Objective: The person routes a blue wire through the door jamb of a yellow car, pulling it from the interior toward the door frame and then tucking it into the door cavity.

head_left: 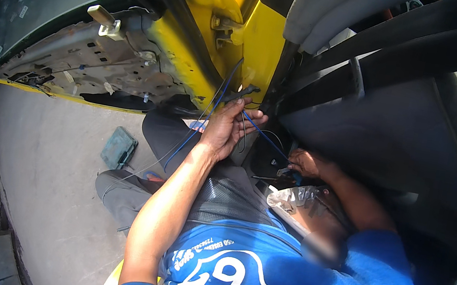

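My left hand (227, 125) is at the yellow door pillar, thumb and fingers closed on a thin blue wire (266, 135). Right by its fingertips a black piece, perhaps a connector or taped harness (241, 93), sticks out from the pillar. Taut, the blue wire crosses from that hand to my right hand (305, 162), whose fingers are curled in around it. Just below the right fingers lies a small tool with a blue part (284, 171), partly hidden. A loose length of blue wire and a thin grey one (196, 118) hang past my left wrist.
At left stands the opened car door (102, 64), its inner metal bare. A green plastic case (119, 148) lies on the concrete floor (54, 174). Dark seats and a black belt strap (360, 80) fill the right. A crumpled silvery wrapper (294, 199) is near my lap.
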